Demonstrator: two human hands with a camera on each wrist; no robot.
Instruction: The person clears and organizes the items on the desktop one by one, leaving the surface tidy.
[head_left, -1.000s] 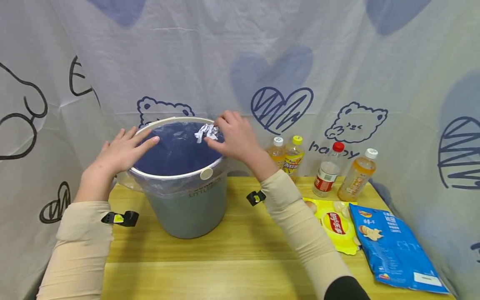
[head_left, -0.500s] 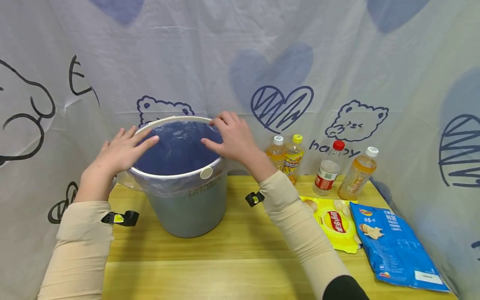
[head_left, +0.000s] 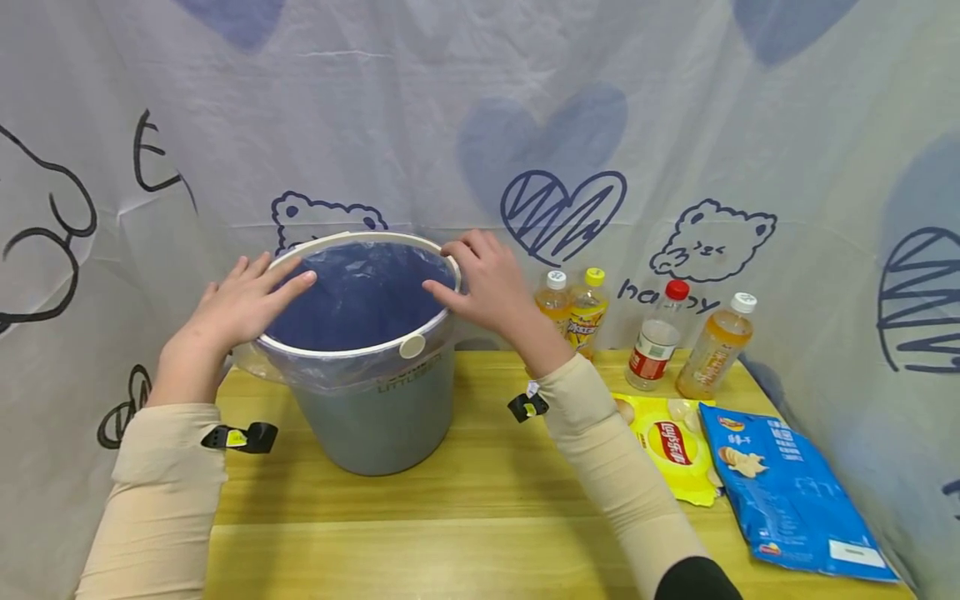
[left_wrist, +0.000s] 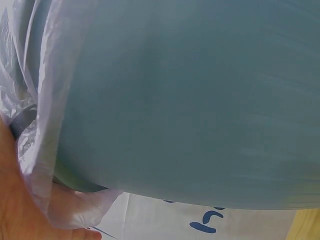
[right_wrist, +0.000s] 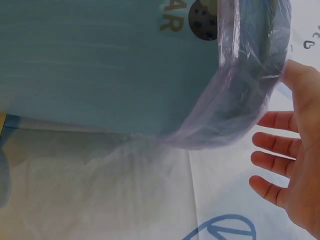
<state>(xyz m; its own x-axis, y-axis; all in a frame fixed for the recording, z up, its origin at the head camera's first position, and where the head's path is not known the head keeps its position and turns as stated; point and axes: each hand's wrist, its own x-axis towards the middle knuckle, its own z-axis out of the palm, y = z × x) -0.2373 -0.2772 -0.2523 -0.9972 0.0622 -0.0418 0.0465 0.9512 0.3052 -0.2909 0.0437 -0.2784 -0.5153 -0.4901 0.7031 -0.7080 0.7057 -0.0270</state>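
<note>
A blue-grey trash bin (head_left: 375, 425) with a white rim stands on the table, lined with a clear plastic bag (right_wrist: 250, 95) folded over its edge. My left hand (head_left: 236, 308) rests on the bin's left rim, fingers stretched and thumb over the opening. In the left wrist view, part of the left hand (left_wrist: 20, 200) lies against the bag. My right hand (head_left: 491, 283) is at the right rim, fingers spread and holding nothing. From the right wrist view, the right hand (right_wrist: 302, 135) shows relaxed fingers beside the bag's folded edge. The bin's bottom is hidden.
Bottles stand at the back right: two with orange drink (head_left: 553, 304) (head_left: 587, 312), one red-capped (head_left: 654, 346), another orange one (head_left: 716, 350). A yellow chip bag (head_left: 675, 450) and a blue snack bag (head_left: 795, 492) lie on the wooden table (head_left: 420, 542). A printed curtain (head_left: 420, 125) hangs behind.
The crumpled white paper in my right hand has gone from sight over the bin's opening. The right hand has then moved slightly right. My left hand has stayed on the rim.
</note>
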